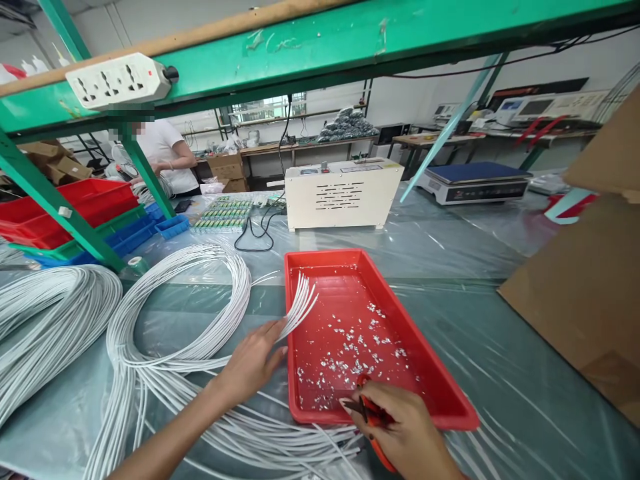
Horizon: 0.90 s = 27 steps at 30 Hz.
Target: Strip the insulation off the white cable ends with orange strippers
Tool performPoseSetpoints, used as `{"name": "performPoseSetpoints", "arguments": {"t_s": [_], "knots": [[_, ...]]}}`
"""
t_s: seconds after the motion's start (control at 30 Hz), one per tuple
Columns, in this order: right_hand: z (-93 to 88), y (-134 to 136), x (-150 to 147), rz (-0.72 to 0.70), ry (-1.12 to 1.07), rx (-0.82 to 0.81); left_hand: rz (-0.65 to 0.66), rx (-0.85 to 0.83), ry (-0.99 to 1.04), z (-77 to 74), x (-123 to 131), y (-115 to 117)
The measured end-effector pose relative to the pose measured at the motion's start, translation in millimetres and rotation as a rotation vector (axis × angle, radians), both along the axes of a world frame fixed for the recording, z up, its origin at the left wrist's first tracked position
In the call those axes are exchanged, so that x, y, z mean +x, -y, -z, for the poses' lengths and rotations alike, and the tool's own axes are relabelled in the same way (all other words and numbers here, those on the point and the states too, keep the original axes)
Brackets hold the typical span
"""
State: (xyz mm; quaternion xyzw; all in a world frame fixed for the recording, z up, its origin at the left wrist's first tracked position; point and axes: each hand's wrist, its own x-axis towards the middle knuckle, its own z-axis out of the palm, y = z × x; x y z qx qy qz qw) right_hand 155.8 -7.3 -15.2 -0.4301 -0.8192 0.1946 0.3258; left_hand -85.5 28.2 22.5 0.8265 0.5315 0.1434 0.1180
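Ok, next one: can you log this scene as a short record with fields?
Left hand: holds thin white cable ends, fanned over a rectangular red plastic tray
Right hand: grips orange-handled scissors at the tray's near end
Tray contents: small silvery scraps
Left of tray: coiled white cable
Behind tray: cream slotted box

White cables (301, 305), red tray (340, 293), orange scissors handles (382, 456)

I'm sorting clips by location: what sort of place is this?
Probably an electronics or cable-assembly workshop: coiled white cables lie by a red tray of silvery scraps, and what look like circuit boards sit farther back.
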Motion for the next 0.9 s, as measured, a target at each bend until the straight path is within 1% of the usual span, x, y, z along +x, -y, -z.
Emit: {"name": "performPoseSetpoints", "arguments": {"t_s": [0.1, 0.2, 0.3, 0.43, 0.53, 0.63, 0.73, 0.83, 0.87, 0.9], "knots": [[0.8, -0.4, 0.7, -0.019, 0.022, -0.015, -0.055, 0.136, -0.075, -1.5, 19.2, -9.7], [-1.0, -0.6, 0.5, -0.021, 0.015, -0.023, -0.089, 0.185, -0.102, 0.6, 38.3, -21.7], [-3.5, -0.1, -0.5, -0.024, 0.003, -0.026, -0.116, 0.197, -0.109, 5.9, 52.6, -36.3], [-3.5, 0.8, -1.3, -0.013, -0.028, -0.046, -0.144, 0.179, -0.080, 11.6, 62.4, -55.1], [-1.7, 1.3, -1.0, -0.004, -0.041, -0.057, -0.158, 0.148, -0.002, 10.3, 65.4, -59.2], [-2.6, 1.1, -0.2, 0.068, -0.101, -0.055, -0.165, 0.108, 0.142, 7.0, 67.9, -48.3], [-7.4, -0.9, 1.7, 0.195, -0.149, -0.055, -0.144, 0.028, 0.311, 6.0, 70.2, -25.6], [-12.0, -3.8, 5.1, 0.297, -0.103, -0.023, -0.110, -0.072, 0.441, 5.9, 71.3, -0.6], [-12.8, -4.6, 6.1, 0.318, -0.071, -0.006, -0.107, -0.122, 0.520, 5.3, 71.3, 6.6], [-13.2, -5.1, 7.0, 0.332, -0.036, 0.015, -0.112, -0.197, 0.641, 4.2, 71.2, 12.8]]}}
